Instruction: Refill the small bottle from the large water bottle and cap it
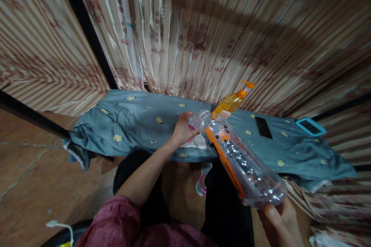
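My right hand (278, 218) grips the wide base end of a large clear plastic bottle (246, 162) with an orange label. The bottle is tilted, its narrow end pointing up and left toward my other hand. Closed fingers of my left hand (184, 129) hold a small clear plastic container (202, 115) with some pink on it, right beside the narrow end of the bottle. Whether the two touch, I cannot tell. Under my left hand lies a white cloth or paper (195, 142). Just behind the bottle, an orange pump bottle (232, 102) stands on the bench.
A blue-grey cloth with yellow prints (139, 123) covers the narrow bench. On its right side lie a black phone (263, 127) and a light-blue framed device (310, 127). A striped curtain (185, 38) hangs behind, with a dark post (87, 27) at left.
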The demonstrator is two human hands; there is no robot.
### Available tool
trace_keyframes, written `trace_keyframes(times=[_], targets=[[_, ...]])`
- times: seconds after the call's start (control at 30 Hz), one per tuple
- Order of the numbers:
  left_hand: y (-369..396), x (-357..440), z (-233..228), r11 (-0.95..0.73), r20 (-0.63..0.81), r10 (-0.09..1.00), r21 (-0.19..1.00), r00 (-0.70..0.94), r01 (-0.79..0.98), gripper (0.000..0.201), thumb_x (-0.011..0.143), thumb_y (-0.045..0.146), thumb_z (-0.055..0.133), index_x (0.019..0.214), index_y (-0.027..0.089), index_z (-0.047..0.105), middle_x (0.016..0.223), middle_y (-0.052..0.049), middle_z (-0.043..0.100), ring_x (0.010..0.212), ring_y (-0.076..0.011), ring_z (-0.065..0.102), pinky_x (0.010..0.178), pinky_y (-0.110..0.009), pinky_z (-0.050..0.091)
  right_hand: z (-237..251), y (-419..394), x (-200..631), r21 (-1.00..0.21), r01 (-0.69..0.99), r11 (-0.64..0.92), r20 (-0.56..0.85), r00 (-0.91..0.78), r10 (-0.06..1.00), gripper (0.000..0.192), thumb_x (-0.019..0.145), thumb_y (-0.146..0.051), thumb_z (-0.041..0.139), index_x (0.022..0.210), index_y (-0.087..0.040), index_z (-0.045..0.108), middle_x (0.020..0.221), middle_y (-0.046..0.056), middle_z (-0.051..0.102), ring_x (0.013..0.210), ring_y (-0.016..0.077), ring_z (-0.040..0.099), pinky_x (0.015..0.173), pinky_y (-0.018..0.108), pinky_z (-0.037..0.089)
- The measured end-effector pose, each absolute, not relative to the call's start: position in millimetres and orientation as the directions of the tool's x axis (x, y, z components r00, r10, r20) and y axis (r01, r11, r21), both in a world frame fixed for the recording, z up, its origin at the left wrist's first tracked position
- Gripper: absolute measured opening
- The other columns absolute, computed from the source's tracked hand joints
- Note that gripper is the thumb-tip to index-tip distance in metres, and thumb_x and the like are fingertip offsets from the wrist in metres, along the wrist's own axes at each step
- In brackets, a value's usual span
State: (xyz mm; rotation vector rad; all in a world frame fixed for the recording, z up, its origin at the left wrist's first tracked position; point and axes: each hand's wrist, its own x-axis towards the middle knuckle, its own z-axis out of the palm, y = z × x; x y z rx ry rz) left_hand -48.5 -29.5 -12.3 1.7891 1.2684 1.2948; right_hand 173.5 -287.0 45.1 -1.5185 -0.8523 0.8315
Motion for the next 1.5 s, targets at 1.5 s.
trace_keyframes(times=[1.5], targets=[[-30, -49, -11, -0.372, 0.367, 0.927, 0.857, 0.084, 0.358, 0.064, 0.060, 0.032, 0.096, 0.112, 0.019, 0.062, 0.118, -0.011, 0.070, 0.116, -0.0333, 0.068, 0.106, -0.050, 0.053, 50, -286, 168, -0.992, 0.057, -0.111, -0.066, 0.513, 0.856, 0.073, 0.072, -0.069, 0.080, 0.127, -0.023, 0.066, 0.118, 0.010, 0.078, 0.108, 0.0305, 0.072, 0.088, 0.037, 0.056]])
